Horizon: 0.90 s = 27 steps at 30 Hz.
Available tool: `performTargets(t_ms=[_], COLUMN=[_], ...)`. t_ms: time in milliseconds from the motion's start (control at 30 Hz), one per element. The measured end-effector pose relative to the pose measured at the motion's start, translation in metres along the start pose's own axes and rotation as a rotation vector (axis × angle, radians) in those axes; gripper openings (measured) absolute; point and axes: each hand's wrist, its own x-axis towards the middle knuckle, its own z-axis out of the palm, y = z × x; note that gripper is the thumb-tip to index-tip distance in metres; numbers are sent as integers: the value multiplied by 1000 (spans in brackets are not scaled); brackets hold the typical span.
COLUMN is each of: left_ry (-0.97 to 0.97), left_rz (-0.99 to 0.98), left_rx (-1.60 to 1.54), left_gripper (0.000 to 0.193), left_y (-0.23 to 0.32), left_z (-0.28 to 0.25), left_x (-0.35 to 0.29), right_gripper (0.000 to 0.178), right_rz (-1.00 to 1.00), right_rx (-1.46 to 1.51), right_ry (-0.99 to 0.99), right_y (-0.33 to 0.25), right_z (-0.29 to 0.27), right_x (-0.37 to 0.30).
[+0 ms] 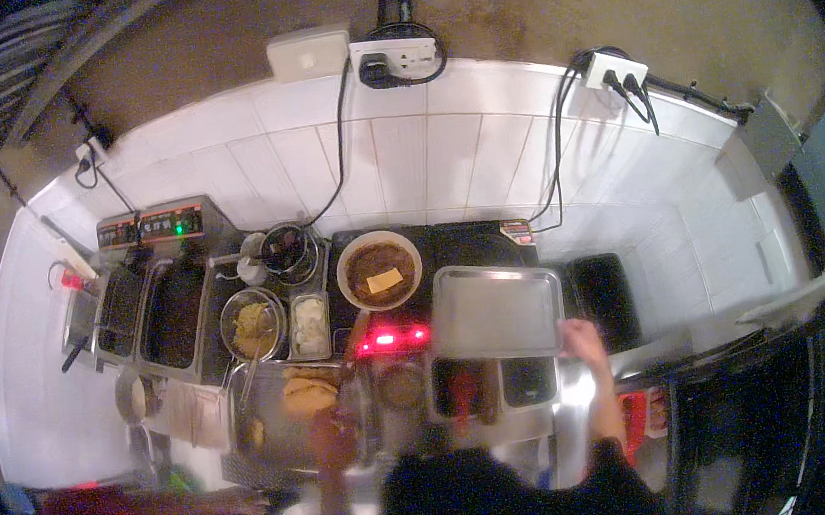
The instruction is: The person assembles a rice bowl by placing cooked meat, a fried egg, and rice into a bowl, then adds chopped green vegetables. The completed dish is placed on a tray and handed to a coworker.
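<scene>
Head view, and here's the right hand (pixel 582 338) out at 4 o'clock, fingers apparently pinching the rim of a rectangular metal tray (pixel 499 311) at that tray's own 4 o'clock corner. It looks thin, stiff and fairly light, perhaps slippery if greasy; held by 1 corner it could tip, so 2 opposite edges seem the surer hold. Down at 7 o'clock, the left hand (pixel 334 437) is a blur: spread or closed, I can't tell. Just off its 11 o'clock sit tan bread-like pieces (pixel 308 393), probably soft, best cradled by the sides. At the tray's 10 o'clock, a round bowl (pixel 345 280) carries 1 yellow square slice (pixel 385 280).
</scene>
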Motion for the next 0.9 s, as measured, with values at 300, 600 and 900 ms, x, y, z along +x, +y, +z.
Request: performTargets(t_ms=[300, 600, 900], left_ry=[78, 57, 126], left_rz=[-102, -81, 2], left_rx=[-299, -31, -132], left_gripper=[31, 32, 24], left_y=[-28, -29, -52], left_z=[-10, -22, -53], left_x=[-44, -39, -78], right_gripper=[22, 30, 45], right_rz=[25, -1450, -202], right_rx=[59, -916, -331], right_ry=[25, 108, -265], right_y=[-27, -124, -129], right_z=[20, 193, 266], right_x=[-19, 41, 95])
